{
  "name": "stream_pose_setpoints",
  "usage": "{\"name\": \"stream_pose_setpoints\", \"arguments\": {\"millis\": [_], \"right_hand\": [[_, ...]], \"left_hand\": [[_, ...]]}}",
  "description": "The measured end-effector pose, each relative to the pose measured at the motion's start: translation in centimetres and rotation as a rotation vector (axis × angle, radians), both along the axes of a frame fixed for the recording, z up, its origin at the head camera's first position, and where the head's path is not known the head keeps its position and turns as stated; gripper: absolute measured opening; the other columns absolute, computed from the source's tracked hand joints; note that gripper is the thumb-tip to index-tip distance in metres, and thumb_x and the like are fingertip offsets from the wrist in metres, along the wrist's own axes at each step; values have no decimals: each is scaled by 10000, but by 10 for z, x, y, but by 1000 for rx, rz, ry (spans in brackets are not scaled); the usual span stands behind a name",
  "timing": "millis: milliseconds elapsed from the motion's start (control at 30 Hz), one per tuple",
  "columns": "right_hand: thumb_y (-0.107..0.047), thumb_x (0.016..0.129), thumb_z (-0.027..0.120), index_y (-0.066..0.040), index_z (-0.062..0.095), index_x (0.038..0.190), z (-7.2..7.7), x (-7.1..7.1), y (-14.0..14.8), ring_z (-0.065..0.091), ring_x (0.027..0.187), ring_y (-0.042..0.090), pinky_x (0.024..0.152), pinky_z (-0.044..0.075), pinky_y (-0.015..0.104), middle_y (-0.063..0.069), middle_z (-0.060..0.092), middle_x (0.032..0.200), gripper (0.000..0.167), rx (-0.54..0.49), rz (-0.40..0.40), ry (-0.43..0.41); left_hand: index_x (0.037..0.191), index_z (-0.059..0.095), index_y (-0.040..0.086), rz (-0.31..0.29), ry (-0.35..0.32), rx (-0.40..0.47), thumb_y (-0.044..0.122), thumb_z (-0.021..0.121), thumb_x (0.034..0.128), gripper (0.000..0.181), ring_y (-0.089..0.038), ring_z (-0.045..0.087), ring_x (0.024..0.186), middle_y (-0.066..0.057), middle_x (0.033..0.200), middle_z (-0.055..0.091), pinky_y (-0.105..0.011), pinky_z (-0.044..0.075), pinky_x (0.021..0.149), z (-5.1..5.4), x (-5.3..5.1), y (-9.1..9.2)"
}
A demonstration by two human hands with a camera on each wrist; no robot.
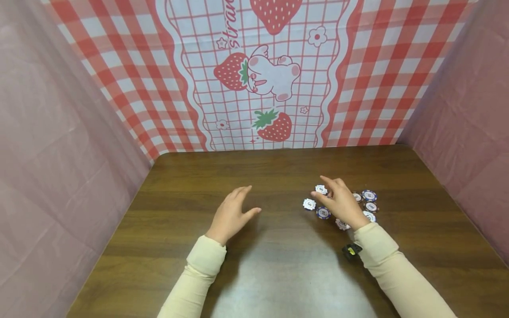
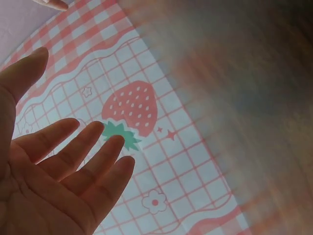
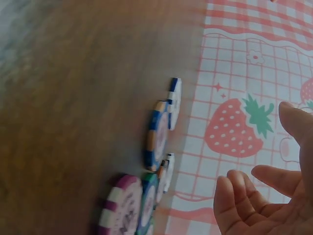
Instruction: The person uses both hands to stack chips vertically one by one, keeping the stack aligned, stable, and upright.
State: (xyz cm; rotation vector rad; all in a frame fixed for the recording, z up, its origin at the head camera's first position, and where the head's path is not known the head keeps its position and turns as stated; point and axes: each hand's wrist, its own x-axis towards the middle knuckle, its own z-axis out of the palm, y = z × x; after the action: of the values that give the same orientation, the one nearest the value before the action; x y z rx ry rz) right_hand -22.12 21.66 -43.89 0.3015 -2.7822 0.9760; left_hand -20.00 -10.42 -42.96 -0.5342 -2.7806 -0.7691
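Observation:
My right hand (image 1: 343,205) hovers over a scatter of poker chips on the table's right side, fingers spread and holding nothing. By its fingertips lie a white chip (image 1: 320,190), another white chip (image 1: 309,204) and a blue chip (image 1: 324,213). Beyond it, to the right, are a second blue chip (image 1: 369,195) and a brown-edged chip (image 1: 371,207); the hand covers part of the group. In the right wrist view a purple-edged chip (image 3: 122,208) and a green-edged chip (image 3: 147,203) show edge-on. My left hand (image 1: 229,216) floats empty above the table, fingers extended, left of the chips.
The brown wooden table (image 1: 171,194) meets a red checked cloth (image 1: 370,88) with strawberry prints at its back edge. Pink curtains (image 1: 59,154) hang along both sides. A small black device (image 1: 351,251) sits at the right wrist.

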Motion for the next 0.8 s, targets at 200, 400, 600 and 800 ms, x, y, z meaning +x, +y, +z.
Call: {"name": "stream_pose_setpoints", "arguments": {"millis": [200,400,600,800], "right_hand": [[-401,920,658,33,431,1435,-7,-3,2,487,750,208,669,418,336,234,538,1069,711,10,39,-51],[-376,905,682,44,451,1418,-13,-4,0,595,912,317,809,478,470,238,600,1115,702,42,60,-112],[-300,889,709,101,498,1353,-14,-4,-2,612,899,322,837,484,510,204,636,1005,649,86,86,-100],[-272,874,725,110,532,1319,-16,-7,-3,488,769,208,699,420,352,117,544,888,617,107,111,-109]], "left_hand": [[1443,473,114,-52,-72,32,400,742,849,713,-311,521,1298,-124,1422,535,-472,425,1071,-3,2,-1],[1454,459,125,-105,-140,73,377,748,848,717,-291,529,1290,-100,1409,543,-458,433,1066,-5,5,0],[1446,464,100,-150,-186,100,347,758,844,714,-294,542,1271,-98,1381,566,-459,433,1064,-7,7,3],[1438,482,105,-188,-219,77,365,759,839,709,-299,517,1303,-92,1421,543,-471,428,1067,-10,9,5]]}}
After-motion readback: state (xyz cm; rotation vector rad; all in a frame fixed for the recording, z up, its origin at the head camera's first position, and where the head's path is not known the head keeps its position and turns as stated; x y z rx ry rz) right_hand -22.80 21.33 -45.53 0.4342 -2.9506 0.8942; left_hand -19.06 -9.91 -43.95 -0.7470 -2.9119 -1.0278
